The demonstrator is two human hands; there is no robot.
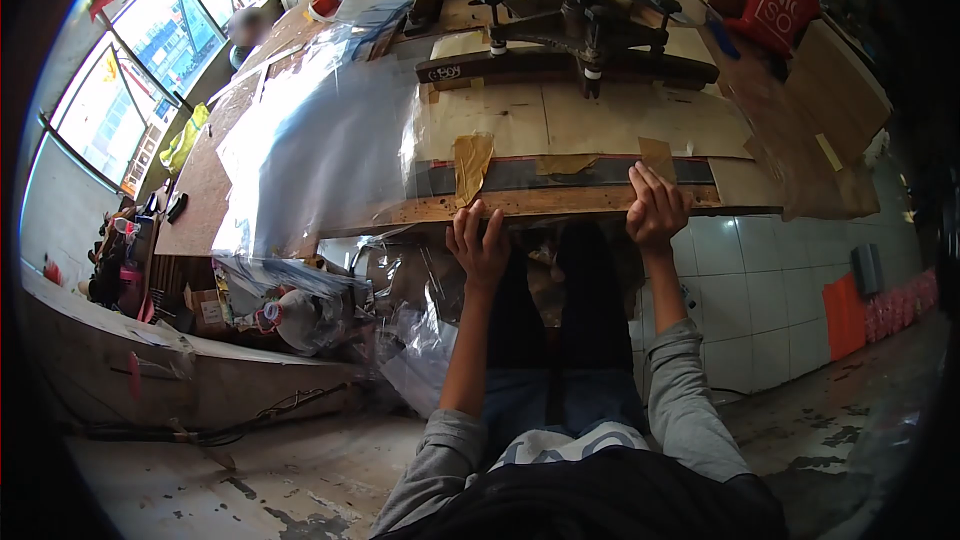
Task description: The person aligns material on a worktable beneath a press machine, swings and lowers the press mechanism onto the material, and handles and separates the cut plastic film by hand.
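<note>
My left hand (479, 242) rests its fingertips on the wooden front edge (520, 204) of the workbench, just below a strip of brown tape (472, 166). Its fingers are apart and hold nothing. At the right, my right hand (657, 202) lies over the same edge with its fingers extended, close to a second piece of tape (656, 152). Between the hands, a dark strip (560, 178) runs along the bench edge with more tape on it. Behind it lies a pale board (590, 120).
A metal machine with a dark bar (640, 70) stands over the board. Clear plastic sheets (320, 130) cover the bench's left side. A red bag (775, 2) lies at the back right. Another person (246, 28) is at the far left. A large bottle (297, 318) stands below.
</note>
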